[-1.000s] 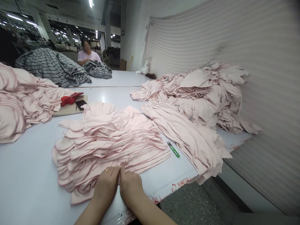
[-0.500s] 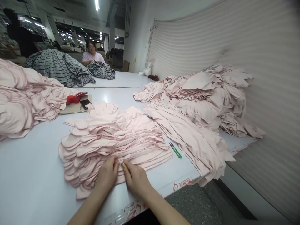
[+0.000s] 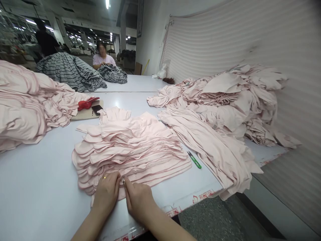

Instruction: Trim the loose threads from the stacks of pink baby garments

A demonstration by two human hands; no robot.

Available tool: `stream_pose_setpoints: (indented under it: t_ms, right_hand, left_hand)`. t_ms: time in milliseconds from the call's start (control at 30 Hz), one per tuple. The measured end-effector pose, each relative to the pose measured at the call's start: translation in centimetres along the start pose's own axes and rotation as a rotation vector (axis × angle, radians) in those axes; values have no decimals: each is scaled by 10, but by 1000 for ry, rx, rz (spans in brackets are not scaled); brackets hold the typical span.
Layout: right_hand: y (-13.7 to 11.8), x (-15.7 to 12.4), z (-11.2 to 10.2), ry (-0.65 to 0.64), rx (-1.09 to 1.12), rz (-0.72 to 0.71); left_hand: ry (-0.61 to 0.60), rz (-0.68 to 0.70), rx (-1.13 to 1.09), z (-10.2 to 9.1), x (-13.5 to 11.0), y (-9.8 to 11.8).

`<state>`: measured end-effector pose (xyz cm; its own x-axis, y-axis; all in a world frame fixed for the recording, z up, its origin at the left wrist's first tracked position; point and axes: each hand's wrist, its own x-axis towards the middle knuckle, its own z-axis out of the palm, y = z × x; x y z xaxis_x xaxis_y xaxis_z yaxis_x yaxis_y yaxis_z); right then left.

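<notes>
A fanned stack of pale pink garment pieces with snap buttons (image 3: 132, 150) lies on the white table (image 3: 37, 180) in front of me. My left hand (image 3: 106, 192), a ring on one finger, presses on the nearest piece at the stack's front edge. My right hand (image 3: 137, 199) sits close beside it, fingers curled and pinching the same pink edge by a small metal snap. Both hands are closed on the fabric, thumbs almost touching.
A green thread snipper (image 3: 195, 160) lies right of the stack. Heaps of pink garments (image 3: 225, 100) fill the right side, with another (image 3: 22, 103) at left. A clipboard with a phone and red cloth (image 3: 87, 107) sits behind. A person (image 3: 102, 58) works on striped fabric far off.
My hands have slid a little left and nearer along the stack's front edge. The view has shifted, so everything sits slightly more to the right.
</notes>
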<state>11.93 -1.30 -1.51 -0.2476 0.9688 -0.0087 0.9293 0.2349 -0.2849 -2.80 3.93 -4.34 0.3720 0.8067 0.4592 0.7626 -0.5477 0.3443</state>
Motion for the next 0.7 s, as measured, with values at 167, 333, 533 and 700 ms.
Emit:
stream_pose_setpoints:
  t_ms: [167, 333, 533, 700]
  right_hand:
    - [-9, 8, 0, -90, -152, 31]
    - [18, -15, -22, -84, -128, -144]
    - [21, -19, -25, 65, 305, -62]
    - [5, 4, -9, 152, 408, 43]
  left_hand:
    - [50, 73, 18, 3, -12, 2]
    - [-12, -199, -40, 2, 5, -1]
    - [-37, -302, -32, 5, 13, 0]
    - [-51, -347, 7, 4, 11, 1]
